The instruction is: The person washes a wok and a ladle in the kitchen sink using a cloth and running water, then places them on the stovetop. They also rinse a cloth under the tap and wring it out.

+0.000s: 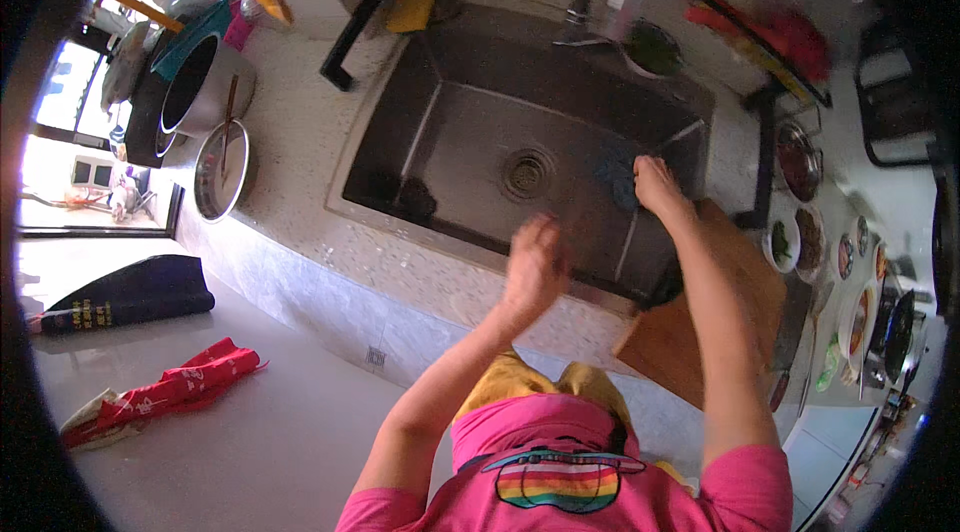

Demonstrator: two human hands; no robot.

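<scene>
Over the near edge of a dark sink basin (480, 134) is my left hand (538, 262), blurred, its fingers bent; whether it holds anything cannot be told. Further right, my right hand (656, 183) has curled fingers close to a blue cloth (619, 179) at the basin's right side; the picture does not settle whether they grip it. A round drain (527, 174) lies in the basin floor between and beyond the hands. At the far side stands a faucet (581, 7), with a bowl of greens (651, 48) to its right.
A wooden cutting board (705, 307) lies under my right forearm. Several bowls and plates, among them a white bowl of greens (782, 245), line the right counter. On the left are a metal bowl (222, 170) with a stick in it, a large pot (214, 86) and a yellow sponge cloth (412, 8).
</scene>
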